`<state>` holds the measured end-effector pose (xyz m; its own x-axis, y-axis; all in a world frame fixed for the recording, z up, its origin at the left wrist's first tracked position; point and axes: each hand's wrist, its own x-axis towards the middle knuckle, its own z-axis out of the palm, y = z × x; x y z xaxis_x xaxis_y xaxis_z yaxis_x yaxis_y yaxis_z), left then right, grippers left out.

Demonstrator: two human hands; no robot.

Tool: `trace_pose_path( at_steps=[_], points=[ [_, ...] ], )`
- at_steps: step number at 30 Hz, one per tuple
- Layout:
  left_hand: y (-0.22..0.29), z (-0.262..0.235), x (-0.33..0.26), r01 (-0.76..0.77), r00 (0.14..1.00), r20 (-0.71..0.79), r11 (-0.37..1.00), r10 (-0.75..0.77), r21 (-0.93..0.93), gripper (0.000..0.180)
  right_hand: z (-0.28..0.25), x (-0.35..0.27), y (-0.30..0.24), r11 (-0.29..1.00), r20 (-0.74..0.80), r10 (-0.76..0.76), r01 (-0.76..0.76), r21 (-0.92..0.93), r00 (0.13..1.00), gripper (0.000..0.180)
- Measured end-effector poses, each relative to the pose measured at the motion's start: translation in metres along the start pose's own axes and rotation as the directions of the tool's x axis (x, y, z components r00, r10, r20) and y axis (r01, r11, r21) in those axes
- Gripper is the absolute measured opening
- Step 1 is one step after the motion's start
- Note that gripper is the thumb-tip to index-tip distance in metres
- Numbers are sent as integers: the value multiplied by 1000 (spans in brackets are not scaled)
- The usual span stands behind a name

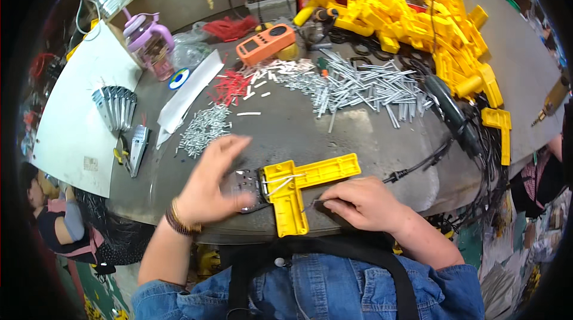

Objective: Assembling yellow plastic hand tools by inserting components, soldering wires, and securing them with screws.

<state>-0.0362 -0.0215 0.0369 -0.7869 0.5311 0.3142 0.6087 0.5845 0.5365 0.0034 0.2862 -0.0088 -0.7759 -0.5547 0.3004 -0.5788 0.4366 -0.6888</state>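
A yellow plastic tool housing half (289, 209) lies on the bench in front of me, its ribbed handle pointing right. White wires cross its inside. A dark plate with holes (248, 186) is joined to its left end. My left hand (209, 183) is open over that plate, thumb and fingers apart and a little blurred; contact with the plate is unclear. On the right, beside the housing, my right hand (358, 201) pinches something small and dark that its fingers mostly hide. A black cord with a plug (401, 174) lies just beyond that hand.
Beyond lie piles of small screws (206, 129), red sleeves (231, 87) and long silver screws (370, 84). A heap of yellow housings (406, 10) fills the back right. An orange meter (265, 44), a purple-lidded bottle (149, 45) and a black cylindrical tool (453, 117) stand about. Another person (62, 224) is at left.
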Motion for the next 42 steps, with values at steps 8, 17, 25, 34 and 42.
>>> trace_pose_path(
  at_steps=[8, 17, 25, 34, 42],
  points=[
    [-86, 1, 94, 137, 979, 73, 877, -191, 461, 20, -1, 9, 1, 999, 7, -32, 32, 24, 999, 12],
    [-109, 29, 151, 230, 969, -46, 820, -243, 523, 18, -1, 8, 2, 997, -3, -74, 74, -29, 997, 12],
    [-92, 24, 141, 27, 990, -110, 661, 84, 750, 14, 2, 6, 3, 998, -142, -57, 62, 25, 988, 14],
    [73, 27, 21, 342, 937, 138, 775, -320, -532, 20, -29, -2, -20, 942, -70, 97, -68, 330, 993, 17],
    [79, 46, 0, 501, 842, 427, 185, -330, -846, 23, -27, -12, -45, 967, -110, 35, -6, 253, 993, 15]
  ],
)
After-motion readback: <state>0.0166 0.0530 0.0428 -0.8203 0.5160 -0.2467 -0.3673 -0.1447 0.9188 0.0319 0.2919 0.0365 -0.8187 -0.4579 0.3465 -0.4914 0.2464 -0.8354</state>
